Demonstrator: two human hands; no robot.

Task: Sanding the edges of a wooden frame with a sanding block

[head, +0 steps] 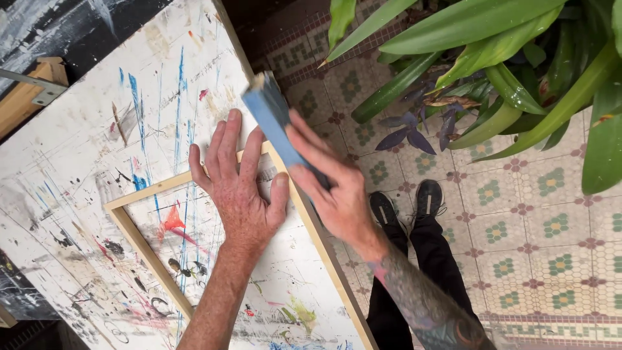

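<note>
The left hand (pixel 241 188) presses flat on a pale wooden frame (pixel 139 243) lying on the paint-streaked table (pixel 78 149), while the right hand (pixel 330 188) grips a blue sanding block (pixel 272 116) against the frame's corner.

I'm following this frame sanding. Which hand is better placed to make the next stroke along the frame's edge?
Probably the right hand: it grips the blue sanding block set against the wooden frame. The left hand lies flat, pressing the frame onto the paint-stained board.

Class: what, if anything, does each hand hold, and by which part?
The right hand grips a blue sanding block by its lower end. The left hand holds nothing; it presses flat on the wooden frame.
</note>
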